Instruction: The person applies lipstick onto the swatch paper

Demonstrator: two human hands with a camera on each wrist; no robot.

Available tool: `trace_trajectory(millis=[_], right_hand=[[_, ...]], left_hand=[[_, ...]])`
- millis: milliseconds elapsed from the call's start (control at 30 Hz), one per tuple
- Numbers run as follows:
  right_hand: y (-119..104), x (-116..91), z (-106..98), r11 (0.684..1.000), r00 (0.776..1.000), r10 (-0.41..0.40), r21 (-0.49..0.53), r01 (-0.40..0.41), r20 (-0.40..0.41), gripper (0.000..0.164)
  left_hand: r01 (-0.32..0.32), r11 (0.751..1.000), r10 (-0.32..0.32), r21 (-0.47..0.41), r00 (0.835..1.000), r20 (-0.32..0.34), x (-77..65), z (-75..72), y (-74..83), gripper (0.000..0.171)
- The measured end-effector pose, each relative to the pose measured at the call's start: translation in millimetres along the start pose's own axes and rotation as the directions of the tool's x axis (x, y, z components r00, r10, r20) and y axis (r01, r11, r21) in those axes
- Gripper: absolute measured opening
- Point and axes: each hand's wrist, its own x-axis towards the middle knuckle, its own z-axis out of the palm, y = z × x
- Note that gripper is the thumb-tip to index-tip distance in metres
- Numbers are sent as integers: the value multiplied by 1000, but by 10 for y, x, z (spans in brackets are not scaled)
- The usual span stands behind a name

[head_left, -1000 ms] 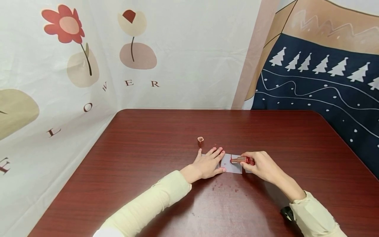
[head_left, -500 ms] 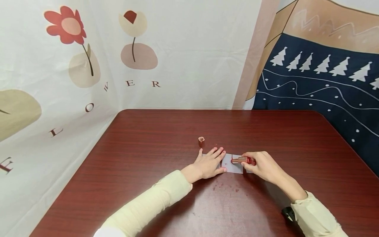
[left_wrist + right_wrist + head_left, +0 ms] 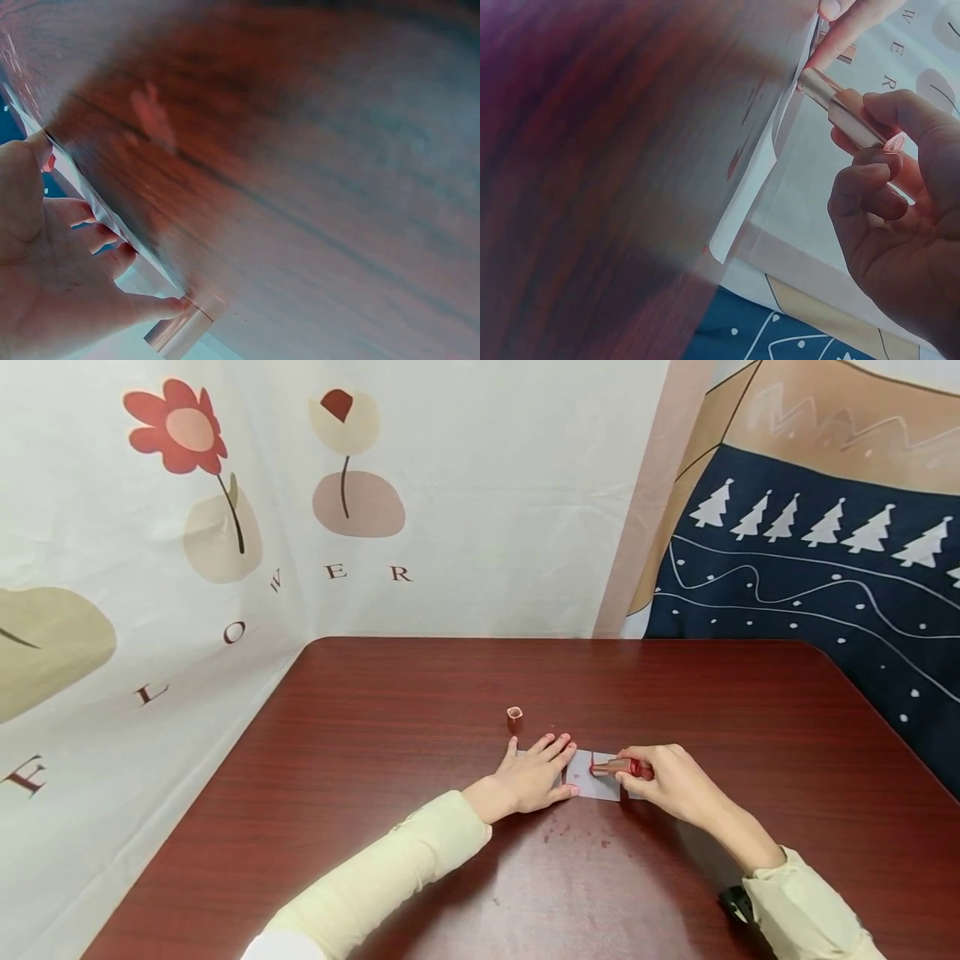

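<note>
In the head view, my left hand lies with fingers spread on white paper, pressing it to the table. My right hand pinches a rose-gold lipstick between thumb and fingers. Its red tip meets the paper, and a short dark line runs away from it toward the far edge. Faint reddish spots mark the paper. From the right wrist, the lipstick tube is tilted and the paper's near end curls up. The lipstick's cap stands upright beyond my left thumb, hollow end up.
The dark red wooden table has reddish smudges in front of the paper. A pale flower-print cloth hangs along the back and left. A navy cloth with white trees hangs at the right.
The head view has shifted slightly, so everything appears a little further right. Both hands, the lipstick and the cap keep nearly the same places relative to each other.
</note>
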Motion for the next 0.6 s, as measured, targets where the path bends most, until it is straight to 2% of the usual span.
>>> trace_trajectory(millis=[600], right_hand=[[-15,-20,14,1000,1000,0,2,0,1,17]], left_hand=[[-13,999,12,-37,1000,-23,-40,-2,-3,68]])
